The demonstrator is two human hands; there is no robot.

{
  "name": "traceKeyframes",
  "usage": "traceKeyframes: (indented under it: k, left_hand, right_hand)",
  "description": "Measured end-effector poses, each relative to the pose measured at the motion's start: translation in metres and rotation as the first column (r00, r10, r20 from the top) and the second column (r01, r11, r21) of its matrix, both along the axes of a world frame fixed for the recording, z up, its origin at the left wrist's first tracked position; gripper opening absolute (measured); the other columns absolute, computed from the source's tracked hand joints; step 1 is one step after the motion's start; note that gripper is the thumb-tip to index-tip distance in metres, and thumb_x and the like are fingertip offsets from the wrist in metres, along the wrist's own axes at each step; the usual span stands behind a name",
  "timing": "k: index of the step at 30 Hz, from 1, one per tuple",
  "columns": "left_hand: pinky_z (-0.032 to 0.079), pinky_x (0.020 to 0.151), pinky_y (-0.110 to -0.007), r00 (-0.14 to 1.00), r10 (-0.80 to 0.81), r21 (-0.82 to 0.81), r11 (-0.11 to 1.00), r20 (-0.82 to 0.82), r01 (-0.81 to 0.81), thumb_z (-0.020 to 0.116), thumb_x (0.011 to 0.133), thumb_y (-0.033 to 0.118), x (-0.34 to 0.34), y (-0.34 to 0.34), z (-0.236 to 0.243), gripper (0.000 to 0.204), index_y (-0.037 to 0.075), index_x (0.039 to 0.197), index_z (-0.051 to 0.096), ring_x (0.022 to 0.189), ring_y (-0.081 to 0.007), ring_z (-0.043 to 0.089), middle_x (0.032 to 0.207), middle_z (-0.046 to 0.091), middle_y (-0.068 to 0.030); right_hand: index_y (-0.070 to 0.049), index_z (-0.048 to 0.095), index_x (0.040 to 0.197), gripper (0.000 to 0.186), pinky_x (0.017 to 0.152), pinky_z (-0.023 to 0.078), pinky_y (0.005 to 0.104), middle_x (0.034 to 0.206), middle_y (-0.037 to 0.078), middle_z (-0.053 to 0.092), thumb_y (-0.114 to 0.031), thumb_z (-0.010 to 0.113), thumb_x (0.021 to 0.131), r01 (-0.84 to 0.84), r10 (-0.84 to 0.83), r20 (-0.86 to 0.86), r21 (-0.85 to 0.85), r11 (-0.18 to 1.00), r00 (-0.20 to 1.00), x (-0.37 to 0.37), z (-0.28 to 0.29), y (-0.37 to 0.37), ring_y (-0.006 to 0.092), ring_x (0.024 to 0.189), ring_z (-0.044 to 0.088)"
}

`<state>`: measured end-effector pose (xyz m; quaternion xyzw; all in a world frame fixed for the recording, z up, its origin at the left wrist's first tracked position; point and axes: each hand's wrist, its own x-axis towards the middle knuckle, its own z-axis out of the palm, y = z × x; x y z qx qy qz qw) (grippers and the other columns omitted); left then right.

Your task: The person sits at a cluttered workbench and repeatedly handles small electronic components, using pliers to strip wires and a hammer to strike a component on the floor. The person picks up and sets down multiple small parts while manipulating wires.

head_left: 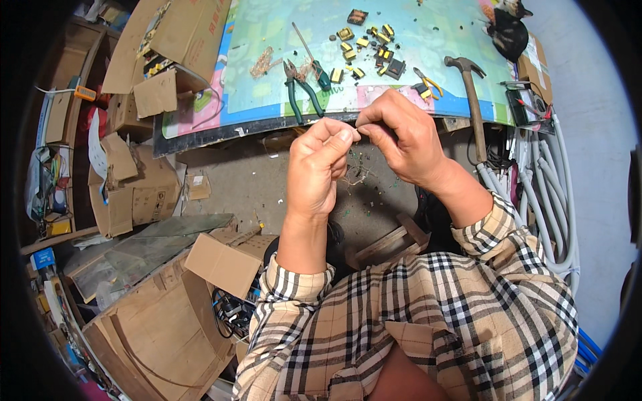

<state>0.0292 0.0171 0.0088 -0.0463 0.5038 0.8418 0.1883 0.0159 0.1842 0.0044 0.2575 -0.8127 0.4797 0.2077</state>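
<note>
My left hand and my right hand are closed in pinches, fingertips nearly meeting at the mat's front edge; what they hold is too small to make out. Just beyond them, green-handled pliers lie on the pale printed mat. A screwdriver rests beside the pliers, near a tangle of copper wire. Small yellow-and-black components are scattered farther back. Small yellow-handled pliers and a claw hammer lie to the right.
A black-and-white cat lies at the mat's right end. Cardboard boxes crowd the left, with an open carton lower down. Grey conduit bundles along the right. A small wooden stool is below me, amid floor debris.
</note>
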Motion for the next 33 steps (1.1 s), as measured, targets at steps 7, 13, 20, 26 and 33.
traceKeyframes:
  k: [7,13,20,26,33]
  left_hand:
    - [0.028,0.046,-0.020,0.932,0.098,-0.322,0.921,-0.350,-0.218,0.060,0.089,0.006,0.004,0.010,0.000,0.006,0.000,0.088,0.061,0.051,-0.0017,0.038,0.062,0.051,0.0045]
    - [0.045,0.052,-0.029,0.700,-0.114,-0.586,0.650,-0.705,-0.484,0.060,0.085,0.002,0.007,0.016,-0.004,0.002,0.003,0.085,0.062,0.053,-0.0179,0.058,0.064,0.060,-0.0114]
    - [0.042,0.051,-0.027,0.776,-0.004,-0.507,0.759,-0.630,-0.408,0.059,0.087,0.005,0.005,0.017,-0.010,0.005,0.002,0.083,0.059,0.052,-0.0113,0.053,0.061,0.058,-0.0068]
    - [0.037,0.051,-0.024,0.850,-0.002,-0.537,0.775,-0.527,-0.331,0.058,0.089,0.008,0.004,0.012,-0.009,0.011,0.001,0.081,0.057,0.056,-0.0043,0.041,0.059,0.049,0.0017]
    - [0.024,0.046,-0.019,0.995,0.018,-0.182,0.983,-0.099,-0.036,0.059,0.090,0.012,0.002,0.004,-0.001,0.011,0.005,0.081,0.059,0.052,-0.0006,0.032,0.062,0.046,0.0085]
  right_hand:
    - [-0.001,0.056,0.087,0.005,0.054,0.045,0.0261,0.072,0.006,0.055,-0.005,0.059,0.087,0.007,0.117,0.397,-0.298,0.955,0.910,0.000,0.002,-0.003,0.0134,0.058,0.055]
    - [-0.001,0.053,0.074,0.034,0.052,0.041,0.0226,0.065,0.001,0.052,-0.024,0.048,0.098,-0.127,0.402,0.679,-0.418,0.900,0.614,-0.009,0.000,0.012,0.0067,0.055,0.048]
    - [0.001,0.053,0.077,0.025,0.057,0.042,0.0262,0.064,0.001,0.053,-0.018,0.054,0.093,-0.090,0.311,0.553,-0.389,0.917,0.773,0.000,-0.004,0.003,0.0085,0.061,0.047]
    - [0.002,0.053,0.081,0.011,0.061,0.044,0.0312,0.072,0.010,0.055,-0.007,0.056,0.086,-0.130,0.172,0.372,-0.135,0.982,0.912,-0.001,-0.001,0.005,0.0193,0.065,0.053]
    - [0.001,0.054,0.085,0.004,0.064,0.046,0.0334,0.078,0.011,0.057,-0.001,0.057,0.084,-0.146,0.152,0.251,-0.044,0.988,0.956,-0.001,0.001,0.006,0.0242,0.070,0.058]
